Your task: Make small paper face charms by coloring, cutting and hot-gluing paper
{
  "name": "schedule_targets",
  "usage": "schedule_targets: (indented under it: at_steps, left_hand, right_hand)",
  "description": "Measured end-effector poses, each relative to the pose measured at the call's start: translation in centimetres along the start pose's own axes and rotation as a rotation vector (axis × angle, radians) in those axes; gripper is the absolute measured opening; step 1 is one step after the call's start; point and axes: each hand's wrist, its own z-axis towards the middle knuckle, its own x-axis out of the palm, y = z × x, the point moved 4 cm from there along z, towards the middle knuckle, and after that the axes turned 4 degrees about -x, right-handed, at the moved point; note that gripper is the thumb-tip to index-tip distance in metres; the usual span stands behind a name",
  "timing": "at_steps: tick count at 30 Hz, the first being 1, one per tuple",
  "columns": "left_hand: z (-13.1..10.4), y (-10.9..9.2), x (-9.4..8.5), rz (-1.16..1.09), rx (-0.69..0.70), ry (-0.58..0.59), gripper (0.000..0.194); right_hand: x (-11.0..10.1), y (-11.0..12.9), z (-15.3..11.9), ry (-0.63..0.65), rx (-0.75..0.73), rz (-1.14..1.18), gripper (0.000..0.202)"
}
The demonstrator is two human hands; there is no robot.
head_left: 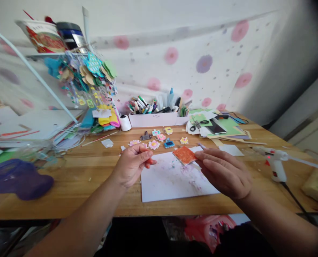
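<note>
My left hand (133,164) is closed, with fingers pinched round a short orange-red stick (148,162) that looks like a crayon; most of it is hidden. My right hand (225,169) grips a small orange-coloured square card (184,155) by its right edge, holding it tilted above a white sheet of paper (153,189). Purple and green smudges mark that sheet. Just beyond it lie several small colourful cutouts, among them a blue one (169,143) and a yellow one (184,141).
A glue gun (275,160) stands at the right with its cord trailing. Scissors (199,125) and a phone (217,126) lie on papers at the back right. A pen box (153,119) stands at the back. A purple bag-like thing (33,178) lies at the left.
</note>
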Motion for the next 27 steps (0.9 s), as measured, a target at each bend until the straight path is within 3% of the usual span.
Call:
schedule_targets:
  at_steps: [5, 11, 16, 19, 21, 24, 27]
  left_hand:
    - [-0.9, 1.4, 0.9, -0.035, -0.009, 0.053, 0.042]
    - [-1.9, 2.5, 1.3, -0.114, 0.029, 0.047, 0.027]
    - [-2.1, 2.8, 1.2, -0.385, -0.195, 0.086, 0.055]
    - [-2.2, 2.4, 0.7, -0.453, -0.203, 0.115, 0.069]
    - [-2.3, 2.4, 0.2, -0.460, -0.197, 0.126, 0.069]
    - [-2.4, 3.0, -0.5, -0.375, -0.158, 0.100, 0.044]
    - [-2.4, 3.5, -1.6, -0.142, -0.010, -0.028, 0.022]
  right_hand:
    - [-0.2, 0.5, 0.5, 0.032, -0.037, -0.030, 0.040]
    - [0.7, 0.8, 0.4, 0.029, -0.022, -0.025, 0.040]
    - [1.9, 0.2, 0.0, -0.021, 0.128, 0.024, 0.054]
    - [2.8, -0.3, -0.6, -0.053, 0.300, 0.046, 0.049]
    - [3.5, -0.7, -1.3, -0.090, 0.447, 0.055, 0.037]
    - [4.6, -1.0, -2.3, -0.207, 0.688, 0.145, 0.025]
    - [6.3, -0.9, -2.8, -0.274, 0.972, 0.422, 0.025]
